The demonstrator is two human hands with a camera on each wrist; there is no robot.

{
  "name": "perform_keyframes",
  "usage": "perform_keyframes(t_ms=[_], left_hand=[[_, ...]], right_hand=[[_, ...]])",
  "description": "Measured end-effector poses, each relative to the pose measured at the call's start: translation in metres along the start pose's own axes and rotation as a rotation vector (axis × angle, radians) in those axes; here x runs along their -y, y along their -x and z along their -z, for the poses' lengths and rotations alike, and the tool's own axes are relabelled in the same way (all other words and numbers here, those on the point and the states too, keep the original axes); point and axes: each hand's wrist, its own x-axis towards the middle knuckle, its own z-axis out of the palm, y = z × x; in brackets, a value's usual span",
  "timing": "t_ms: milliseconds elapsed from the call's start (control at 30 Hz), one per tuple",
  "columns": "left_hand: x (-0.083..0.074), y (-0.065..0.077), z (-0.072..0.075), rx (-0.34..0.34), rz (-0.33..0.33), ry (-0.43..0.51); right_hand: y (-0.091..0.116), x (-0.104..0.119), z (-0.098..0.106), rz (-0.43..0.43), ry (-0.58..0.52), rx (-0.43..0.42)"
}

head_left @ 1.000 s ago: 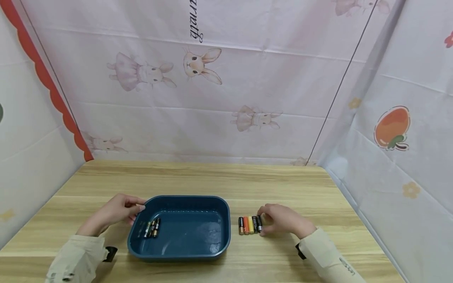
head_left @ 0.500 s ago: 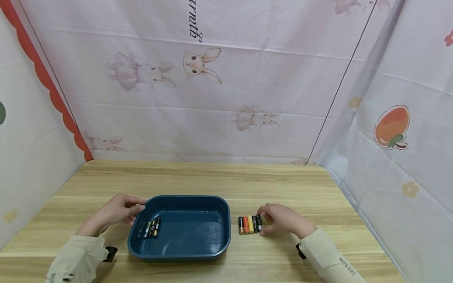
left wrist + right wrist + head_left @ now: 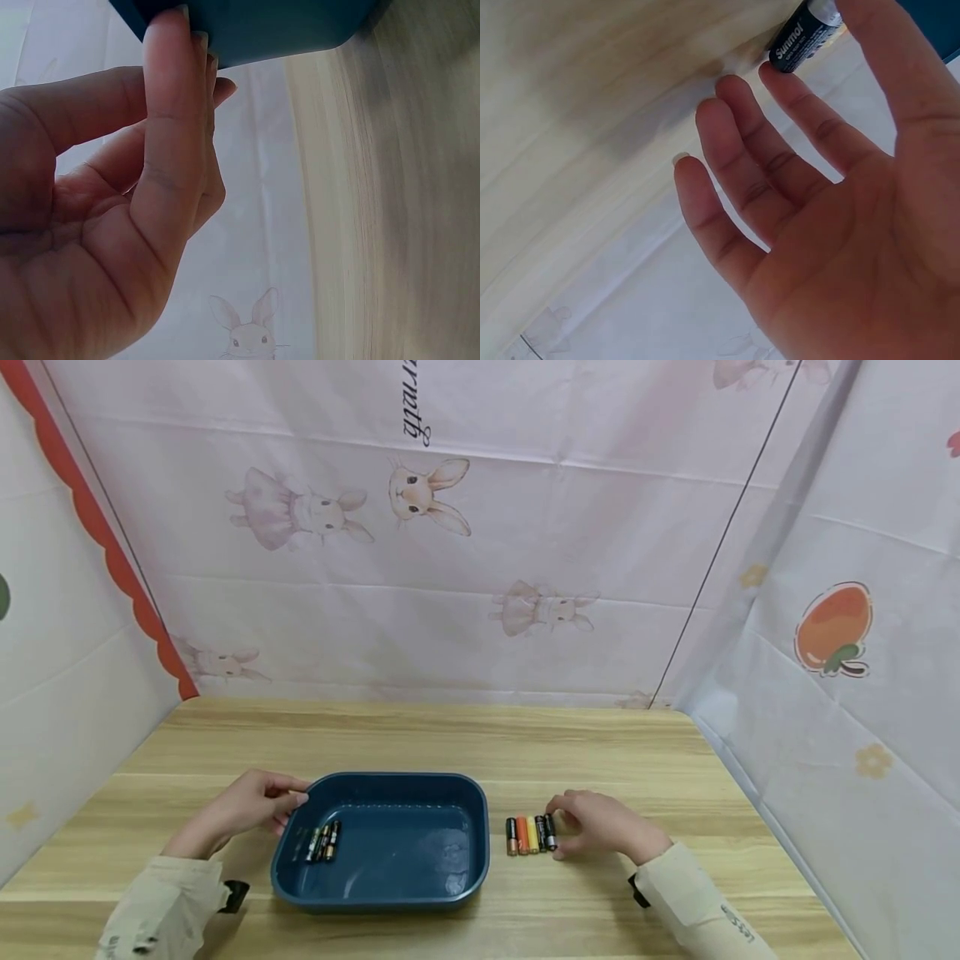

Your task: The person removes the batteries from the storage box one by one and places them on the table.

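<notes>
At the far left corner of a dark blue bin [image 3: 390,902], my left hand [image 3: 243,814] holds the rim. In the left wrist view its fingers [image 3: 169,135] touch the outer wall of the bin [image 3: 277,30]. Right of the bin, my right hand [image 3: 600,827] pinches the rightmost black battery [image 3: 551,832] of a short row, thumb and index finger at its two ends. That battery [image 3: 802,37] reads "Sunmol" in the right wrist view; the other fingers [image 3: 724,139] stay off it. Beside it lie an orange battery [image 3: 522,835], a yellow battery [image 3: 533,834] and more black ones.
Several batteries [image 3: 322,842] lie side by side inside the bin near its left wall. The wooden table [image 3: 420,735] backs onto a printed rabbit curtain [image 3: 375,635]. Another white curtain [image 3: 832,718] borders it on the right.
</notes>
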Motion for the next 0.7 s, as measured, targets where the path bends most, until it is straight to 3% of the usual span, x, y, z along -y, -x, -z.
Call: perform_keyframes(t_ms=[267, 700], left_hand=[[-0.001, -0.001, 0.002, 0.001, -0.007, -0.003], [-0.002, 0.0, 0.002, 0.0, 0.008, -0.002]], right_hand=[[0.0, 0.006, 0.017, 0.01, 0.057, -0.059], [-0.033, 0.061, 0.046, 0.206, 0.113, -0.348]])
